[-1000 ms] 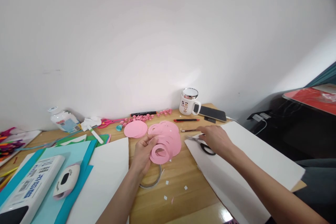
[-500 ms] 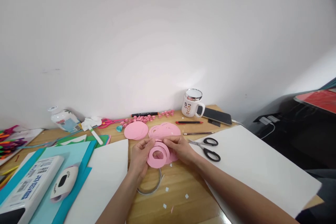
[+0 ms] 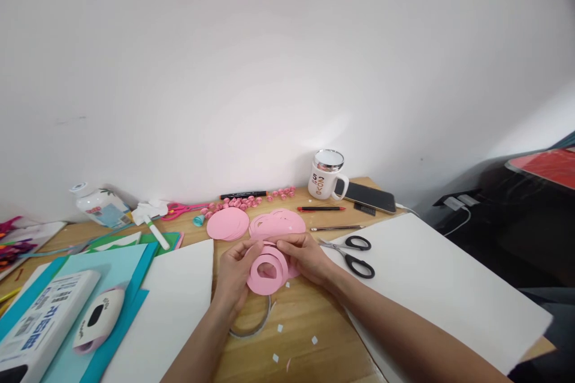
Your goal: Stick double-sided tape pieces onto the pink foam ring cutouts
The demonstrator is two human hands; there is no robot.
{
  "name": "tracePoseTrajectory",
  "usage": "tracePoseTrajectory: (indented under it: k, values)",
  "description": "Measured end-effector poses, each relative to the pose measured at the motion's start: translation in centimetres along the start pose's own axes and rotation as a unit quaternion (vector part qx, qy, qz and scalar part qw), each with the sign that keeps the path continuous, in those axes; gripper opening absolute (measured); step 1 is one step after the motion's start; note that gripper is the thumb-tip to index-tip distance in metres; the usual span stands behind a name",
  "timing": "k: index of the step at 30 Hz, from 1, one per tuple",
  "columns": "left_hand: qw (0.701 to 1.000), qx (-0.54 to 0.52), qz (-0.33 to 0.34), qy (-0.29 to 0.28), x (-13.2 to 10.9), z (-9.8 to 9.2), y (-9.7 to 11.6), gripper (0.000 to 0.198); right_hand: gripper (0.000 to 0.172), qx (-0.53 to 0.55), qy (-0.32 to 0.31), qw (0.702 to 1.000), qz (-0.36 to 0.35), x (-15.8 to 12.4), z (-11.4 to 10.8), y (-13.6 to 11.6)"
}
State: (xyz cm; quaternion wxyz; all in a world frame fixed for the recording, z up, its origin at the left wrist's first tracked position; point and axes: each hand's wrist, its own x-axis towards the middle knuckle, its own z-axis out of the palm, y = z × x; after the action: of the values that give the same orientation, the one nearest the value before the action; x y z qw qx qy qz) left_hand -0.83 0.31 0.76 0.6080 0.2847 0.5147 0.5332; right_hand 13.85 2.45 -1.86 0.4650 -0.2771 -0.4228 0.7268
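Note:
Both my hands pinch pink paper rings (image 3: pixel 258 284) in front of me, over the wooden table. My left hand (image 3: pixel 234 270) is closed on their left edge, thumb on top. From the upper right, my right hand (image 3: pixel 305 254) grips them with its thumb and fingers. The front ring has a cut-out with one straight side, and other pink layers show behind it. Just beyond my hands lie a stack of pink paper discs (image 3: pixel 227 224) and a pile of pink paper cut-outs (image 3: pixel 278 222). A roll of tape (image 3: pixel 251 332) is partly hidden under my left hand.
Black-handled scissors (image 3: pixel 354 254) rest at a white sheet (image 3: pixel 431 287) on the right. Behind are a mug (image 3: pixel 324 179), a phone (image 3: pixel 368 198) and pink paper rolls (image 3: pixel 233 203). To the left lie a white box (image 3: pixel 49 323) and a pink-and-white tool (image 3: pixel 99 318) on blue paper.
The view has shifted slightly, moving most things a little left. The rings in my hands have tilted and come a bit lower; both hands keep their hold.

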Motion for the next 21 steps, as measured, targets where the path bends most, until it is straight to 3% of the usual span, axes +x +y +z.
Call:
tracePoseTrajectory:
  k: [7, 13, 21]
  values:
    - [1.000, 0.014, 0.005, -0.019, -0.24, 0.15, 0.13, 0.025, 0.030, -0.009, 0.021, 1.000, -0.005, -0.05, -0.06, 0.04]
    - [1.000, 0.005, 0.004, -0.003, -0.15, 0.18, 0.18, 0.027, 0.029, 0.000, -0.011, 1.000, -0.008, -0.06, 0.03, 0.01]
    - [1.000, 0.016, 0.013, 0.002, -0.14, 0.13, 0.13, 0.026, 0.027, -0.013, -0.007, 1.000, -0.021, -0.03, -0.03, -0.07]
